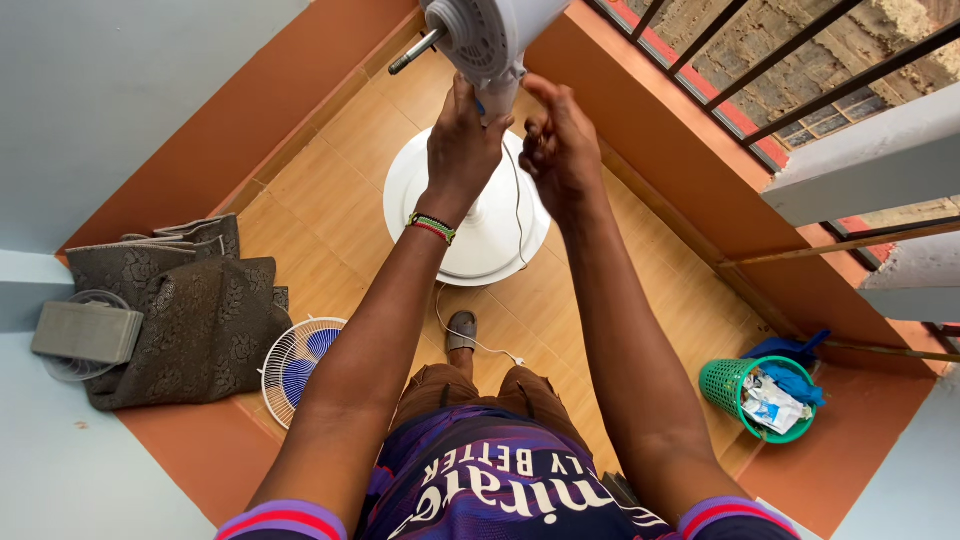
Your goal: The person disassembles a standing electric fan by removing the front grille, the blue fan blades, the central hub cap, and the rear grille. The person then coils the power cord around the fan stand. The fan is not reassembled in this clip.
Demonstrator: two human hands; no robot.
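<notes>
- The white pedestal fan's motor head (490, 35) is at the top of the view, raised over the tiled balcony floor (330, 190), its bare metal shaft (415, 52) poking out to the left.
- Your left hand (462, 135) reaches up to the underside of the motor head, fingers curled around the neck below it; it grips that neck, though the fingertips are hidden behind it.
- Your right hand (560, 150) is just beside the left, fingers bunched together near the same neck; you cannot tell whether it pinches anything.
- A beaded wristband (432, 226) sits on your left wrist.
- Directly below the hands, the fan's round white base (470, 240) stands on the floor, and its thin power cord (470, 335) trails toward your sandalled foot (461, 330).
- Near the floor's left edge, a white wire fan guard with blue blades behind it (300, 365) lies partly under a pile of grey patterned mats (190, 320).
- A grey block-shaped thing (88, 332) rests at the left end of that pile.
- At the floor's right corner, a green plastic basket (728, 385) holds papers and blue scraps.
- Black railing bars (790, 75) run along the right wall.
</notes>
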